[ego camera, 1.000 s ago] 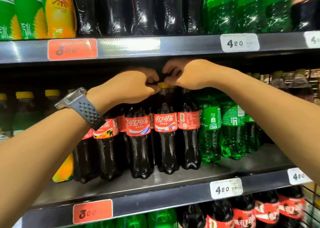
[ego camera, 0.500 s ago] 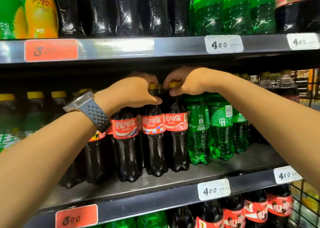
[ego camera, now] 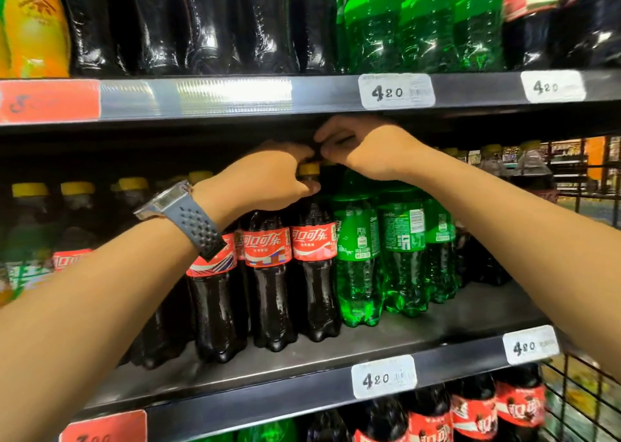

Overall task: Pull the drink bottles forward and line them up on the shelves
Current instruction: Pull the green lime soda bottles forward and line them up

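Note:
Cola bottles (ego camera: 314,273) with red labels and yellow caps stand in a row on the middle shelf (ego camera: 302,398), touching green soda bottles (ego camera: 358,273) on their right. My left hand (ego camera: 268,179), with a watch (ego camera: 188,216) on its wrist, is closed over the tops of the front cola bottles, its thumb on the neck under a yellow cap (ego camera: 309,169). My right hand (ego camera: 366,146) is just under the upper shelf (ego camera: 235,95), above the green bottle tops. Its fingers are curled, and what they hold, if anything, is hidden.
More cola bottles with yellow caps (ego camera: 77,189) stand set back at the left. The upper shelf carries cola, green soda and orange drink bottles. The lower shelf holds cola bottles (ego camera: 470,414). Price tags (ego camera: 383,376) line the shelf edges. A wire rack (ego camera: 578,401) is at the right.
My right hand has left the yellow cola cap and risen to the right, under the upper shelf. My left hand stays on the cola tops. The view has shifted right.

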